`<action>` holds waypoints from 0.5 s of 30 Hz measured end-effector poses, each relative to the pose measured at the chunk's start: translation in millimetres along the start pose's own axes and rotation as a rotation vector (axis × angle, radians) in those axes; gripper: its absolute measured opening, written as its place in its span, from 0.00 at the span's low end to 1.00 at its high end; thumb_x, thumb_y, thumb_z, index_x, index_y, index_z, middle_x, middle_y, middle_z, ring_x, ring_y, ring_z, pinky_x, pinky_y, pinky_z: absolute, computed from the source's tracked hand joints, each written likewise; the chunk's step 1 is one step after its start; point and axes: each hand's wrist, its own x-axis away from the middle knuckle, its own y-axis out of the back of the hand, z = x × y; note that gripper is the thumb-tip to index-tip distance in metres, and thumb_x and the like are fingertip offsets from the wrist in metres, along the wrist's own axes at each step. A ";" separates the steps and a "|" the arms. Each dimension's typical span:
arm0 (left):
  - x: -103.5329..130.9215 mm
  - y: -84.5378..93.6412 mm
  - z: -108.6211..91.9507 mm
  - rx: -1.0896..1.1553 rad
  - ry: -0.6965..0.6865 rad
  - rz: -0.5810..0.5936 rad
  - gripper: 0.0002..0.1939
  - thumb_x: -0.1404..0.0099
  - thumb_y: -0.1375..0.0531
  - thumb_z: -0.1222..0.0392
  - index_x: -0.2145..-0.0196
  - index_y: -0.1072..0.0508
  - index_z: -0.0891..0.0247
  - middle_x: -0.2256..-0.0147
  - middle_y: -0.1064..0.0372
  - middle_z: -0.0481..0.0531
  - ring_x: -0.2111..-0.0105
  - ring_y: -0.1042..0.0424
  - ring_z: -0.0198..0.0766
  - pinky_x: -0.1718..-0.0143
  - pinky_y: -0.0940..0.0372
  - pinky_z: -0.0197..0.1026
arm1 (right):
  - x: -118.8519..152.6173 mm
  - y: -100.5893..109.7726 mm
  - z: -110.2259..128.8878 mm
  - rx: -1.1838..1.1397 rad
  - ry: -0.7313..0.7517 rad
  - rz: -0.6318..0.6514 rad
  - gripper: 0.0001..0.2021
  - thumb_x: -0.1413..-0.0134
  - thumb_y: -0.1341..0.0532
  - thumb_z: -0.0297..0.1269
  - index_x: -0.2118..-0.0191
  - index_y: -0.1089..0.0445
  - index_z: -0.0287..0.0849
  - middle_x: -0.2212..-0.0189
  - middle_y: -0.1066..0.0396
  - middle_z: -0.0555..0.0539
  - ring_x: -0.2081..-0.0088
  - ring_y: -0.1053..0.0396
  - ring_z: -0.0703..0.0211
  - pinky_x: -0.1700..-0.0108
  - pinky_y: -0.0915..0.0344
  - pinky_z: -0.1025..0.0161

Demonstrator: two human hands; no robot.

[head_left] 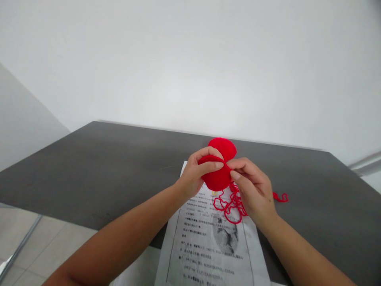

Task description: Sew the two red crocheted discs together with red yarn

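My left hand is closed on a rounded red piece that looks like knitted or felt fabric, thumb in front and fingers behind. Close to its right edge, my right hand has thumb and index finger pinched near the piece; what lies between these fingertips is too small to make out. A red ball of yarn sits just behind the hands. Loose red yarn hangs in tangled loops below the piece, over a printed sheet, and a short stretch shows to the right of my right hand.
The printed sheet, with text and a picture, lies at the table's front edge and reaches toward me. The dark grey table backs onto a white wall. Tiled floor shows at the lower left.
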 end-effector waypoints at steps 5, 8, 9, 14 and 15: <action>-0.7 0.2 0.5 -0.009 -0.002 0.005 0.11 0.54 0.30 0.60 0.78 0.29 0.65 0.77 0.33 0.46 0.76 0.36 0.30 0.72 0.43 0.35 | -0.3 -0.2 0.7 0.030 0.013 -0.011 0.06 0.44 0.40 0.30 0.70 0.29 0.45 0.75 0.33 0.54 0.74 0.38 0.65 0.71 0.39 0.68; -0.8 0.8 1.2 -0.009 -0.009 0.013 0.10 0.54 0.30 0.60 0.78 0.29 0.65 0.77 0.33 0.46 0.76 0.36 0.30 0.72 0.43 0.35 | -0.1 -0.1 0.2 0.043 0.011 -0.016 0.06 0.44 0.40 0.29 0.70 0.29 0.45 0.75 0.33 0.54 0.74 0.38 0.65 0.72 0.40 0.68; -0.8 1.0 1.4 -0.008 -0.011 0.014 0.11 0.54 0.30 0.60 0.78 0.29 0.65 0.77 0.33 0.46 0.76 0.36 0.30 0.72 0.43 0.35 | -0.1 -0.1 0.1 0.042 0.011 -0.016 0.06 0.44 0.40 0.29 0.70 0.29 0.45 0.75 0.33 0.54 0.74 0.38 0.65 0.72 0.40 0.68; -0.7 1.8 2.0 -0.023 -0.012 0.023 0.11 0.53 0.30 0.60 0.78 0.29 0.65 0.76 0.34 0.46 0.75 0.37 0.30 0.71 0.44 0.36 | -0.7 -0.4 1.2 0.036 0.009 -0.011 0.06 0.45 0.40 0.29 0.70 0.29 0.45 0.76 0.34 0.54 0.75 0.38 0.65 0.73 0.40 0.68; -0.8 1.9 2.0 -0.028 -0.014 0.025 0.11 0.53 0.31 0.60 0.78 0.29 0.65 0.76 0.34 0.46 0.75 0.37 0.30 0.71 0.44 0.36 | -0.8 -0.5 1.7 0.035 0.010 -0.008 0.06 0.45 0.40 0.29 0.70 0.29 0.45 0.76 0.34 0.54 0.75 0.38 0.66 0.73 0.40 0.68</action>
